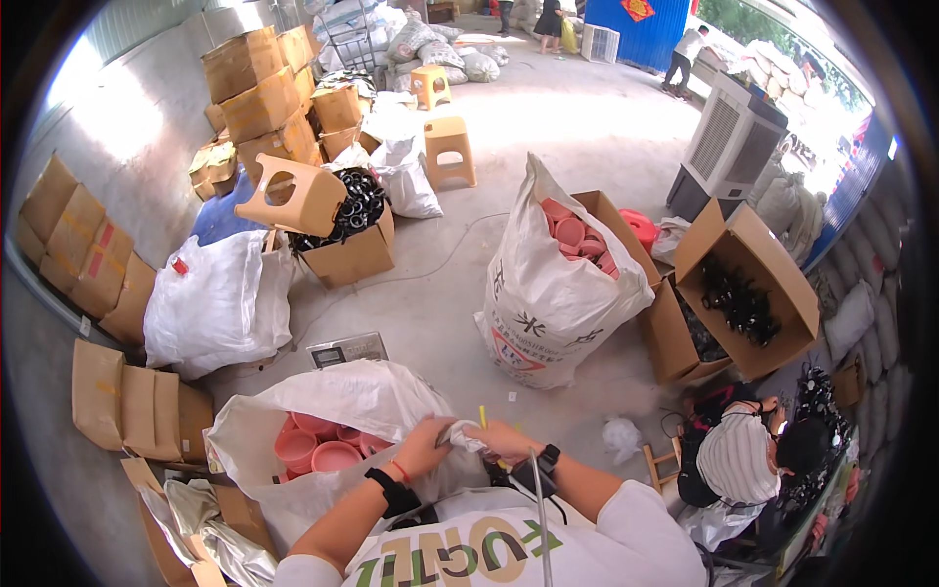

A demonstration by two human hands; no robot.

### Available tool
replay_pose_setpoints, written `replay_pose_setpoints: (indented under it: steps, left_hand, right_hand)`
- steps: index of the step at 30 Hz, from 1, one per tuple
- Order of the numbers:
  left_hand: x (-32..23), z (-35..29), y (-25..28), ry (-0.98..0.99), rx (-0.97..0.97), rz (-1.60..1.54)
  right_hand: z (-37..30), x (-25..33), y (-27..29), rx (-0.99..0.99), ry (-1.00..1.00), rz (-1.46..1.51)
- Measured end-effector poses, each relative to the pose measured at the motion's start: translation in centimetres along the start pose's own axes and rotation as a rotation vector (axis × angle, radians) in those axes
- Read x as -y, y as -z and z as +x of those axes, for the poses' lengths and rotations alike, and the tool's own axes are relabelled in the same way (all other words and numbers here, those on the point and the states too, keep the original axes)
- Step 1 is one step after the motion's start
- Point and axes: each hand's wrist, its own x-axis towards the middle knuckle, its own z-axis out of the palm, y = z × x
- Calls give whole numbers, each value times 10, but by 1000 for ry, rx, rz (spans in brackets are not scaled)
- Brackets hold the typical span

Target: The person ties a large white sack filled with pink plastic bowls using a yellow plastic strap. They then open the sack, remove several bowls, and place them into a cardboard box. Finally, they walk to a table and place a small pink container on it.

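In front of me stands a white woven sack (pixel 377 391), its mouth wide at the left and holding several pink plastic cups or pots (pixel 335 456). My left hand (pixel 423 450) is closed on the gathered rim at the sack's right side. Close beside it, my right hand (pixel 501 442) grips the same twisted bit of rim. A thin yellow strip (pixel 482 416) sticks up by the right hand; whether the fingers hold it I cannot tell. Dark bands circle both wrists.
Ahead stands another full white sack (pixel 543 323) of pink pieces. A scale (pixel 347 350) lies beyond my sack. Cartons (pixel 748 284) with black parts and an air cooler (pixel 729 137) are at right. A person (pixel 738 455) sits low at right. Stools (pixel 450 152) stand farther back.
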Motion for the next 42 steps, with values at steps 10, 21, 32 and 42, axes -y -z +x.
replay_pose_setpoints:
  steps: [10,21,32,42]
  left_hand:
    - [10,0,-11,-70,-19,113]
    - [8,-3,-9,-10,-68,80]
    - [-4,-3,-1,0,-46,57]
    - [3,-2,-3,-9,-5,89]
  right_hand:
    - [-38,25,-22,-161,142,-375]
    - [-170,170,-76,-1016,2148,-758]
    - [-178,167,-82,-703,2024,-1099]
    - [-173,168,-80,-577,2075,-1048]
